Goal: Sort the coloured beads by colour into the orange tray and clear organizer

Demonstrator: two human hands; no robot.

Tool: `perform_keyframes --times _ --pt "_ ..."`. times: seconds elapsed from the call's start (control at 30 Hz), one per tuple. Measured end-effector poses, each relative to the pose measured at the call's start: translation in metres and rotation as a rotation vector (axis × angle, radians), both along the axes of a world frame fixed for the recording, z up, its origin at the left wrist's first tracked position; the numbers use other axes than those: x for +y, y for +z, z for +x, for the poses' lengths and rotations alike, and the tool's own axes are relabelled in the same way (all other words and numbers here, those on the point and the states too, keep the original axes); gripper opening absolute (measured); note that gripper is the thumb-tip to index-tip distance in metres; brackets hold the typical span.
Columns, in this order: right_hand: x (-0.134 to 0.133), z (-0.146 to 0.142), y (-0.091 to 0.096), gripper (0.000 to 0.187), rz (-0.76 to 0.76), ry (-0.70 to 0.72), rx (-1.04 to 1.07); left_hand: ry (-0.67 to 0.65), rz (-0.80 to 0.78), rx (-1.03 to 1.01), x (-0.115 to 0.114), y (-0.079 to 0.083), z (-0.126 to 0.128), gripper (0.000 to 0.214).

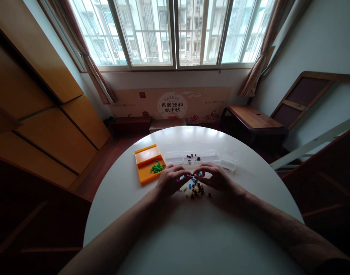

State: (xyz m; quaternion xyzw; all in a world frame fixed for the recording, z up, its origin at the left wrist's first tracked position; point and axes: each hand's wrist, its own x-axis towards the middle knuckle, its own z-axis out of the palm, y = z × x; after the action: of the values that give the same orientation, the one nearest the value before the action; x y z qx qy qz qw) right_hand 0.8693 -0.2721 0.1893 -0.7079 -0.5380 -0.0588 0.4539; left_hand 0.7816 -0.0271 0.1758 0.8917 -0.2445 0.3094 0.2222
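Sorting step: left hand (171,179) & right hand (216,178) pinch tiny bricks (195,188) mid-table, fingers together; next needs careful lift to clear box (199,157).

Light source: daylight through the window (175,34) at the far wall; outside view overexposed, washed pale.
Overall level: room dim, backlit; cabinets (34,126) at left and the lower corners near black.
Glare: soft white sheen on the far part of the round table (192,236).
Shadows: faint, falling toward the camera under both forearms.
Distortion: strong wide-angle bending; walls and window frame curve at the edges.
Sharpness: centre fairly crisp; small pieces (193,188) too tiny to resolve.
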Motion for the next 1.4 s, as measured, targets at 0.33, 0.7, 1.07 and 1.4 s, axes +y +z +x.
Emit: perform_keyframes --times 0.33,0.7,1.07,1.4 --pt "0.003 0.032 -0.004 0.008 0.010 -0.305 -0.113 0.070 -0.032 0.041 -0.003 0.007 -0.005 0.023" --pt "0.015 0.053 -0.017 0.007 -0.101 -0.446 -0.250 -0.168 0.000 0.145 -0.005 0.011 -0.009 0.013" --pt "0.010 0.029 -0.022 0.012 -0.035 -0.259 -0.165 -0.316 0.011 0.256 0.001 0.005 -0.006 0.016" --pt "0.008 0.028 -0.021 0.013 -0.013 -0.248 -0.139 -0.301 0.004 0.297 -0.002 0.005 -0.007 0.013"
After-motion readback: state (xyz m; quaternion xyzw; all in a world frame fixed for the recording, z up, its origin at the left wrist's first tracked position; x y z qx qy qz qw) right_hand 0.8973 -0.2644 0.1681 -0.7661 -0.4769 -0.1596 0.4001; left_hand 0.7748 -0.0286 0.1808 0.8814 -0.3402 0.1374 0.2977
